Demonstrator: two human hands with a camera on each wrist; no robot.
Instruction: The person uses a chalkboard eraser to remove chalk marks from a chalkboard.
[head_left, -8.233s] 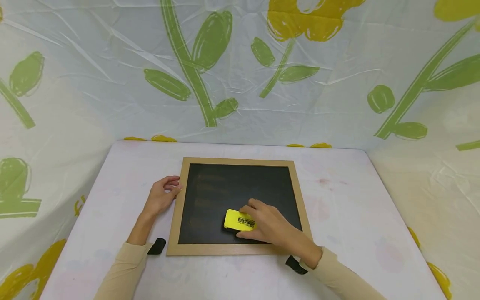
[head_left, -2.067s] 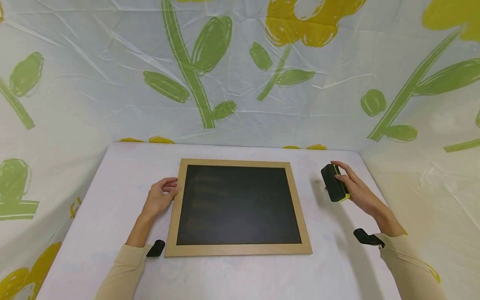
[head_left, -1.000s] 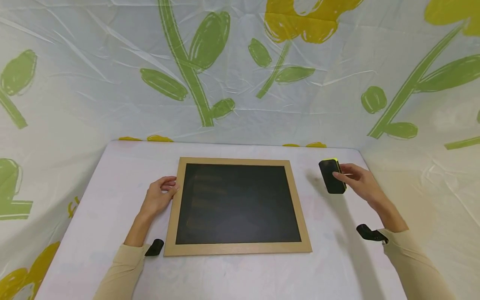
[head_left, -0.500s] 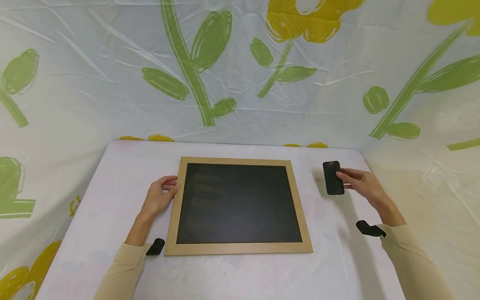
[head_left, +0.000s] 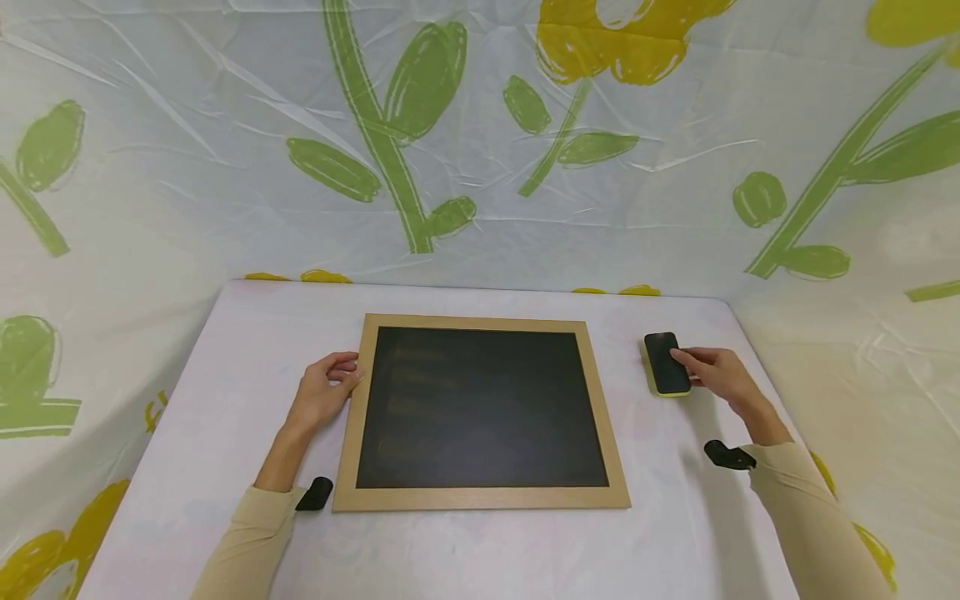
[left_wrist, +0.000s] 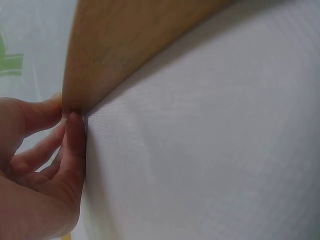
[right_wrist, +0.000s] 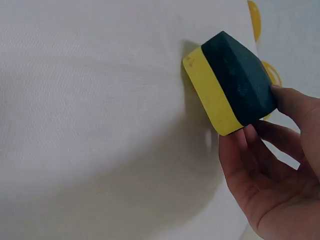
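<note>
A small blackboard (head_left: 480, 408) in a light wooden frame (head_left: 480, 498) lies flat on the table. My left hand (head_left: 324, 392) holds the frame's left edge, and in the left wrist view the thumb and fingertips meet at the wooden rim (left_wrist: 105, 45). To the board's right, my right hand (head_left: 723, 375) pinches a board eraser (head_left: 666, 364) by its right side. Its black felt face (right_wrist: 235, 75) is turned upward and the yellow back (right_wrist: 212, 92) faces down. Whether the eraser touches the table cannot be told for sure.
A white cloth covers the table (head_left: 465, 554). Flower-patterned curtains (head_left: 247, 167) hang behind it and on both sides. A black wrist camera (head_left: 729, 455) sticks out from the right cuff, another black camera (head_left: 315, 494) from the left one. Faint smudges mark the board's left part.
The eraser earlier wiped the board, yellow side up. My right hand since carried it right, turned it felt side up, and lowered it toward the table. My left hand stays at the frame.
</note>
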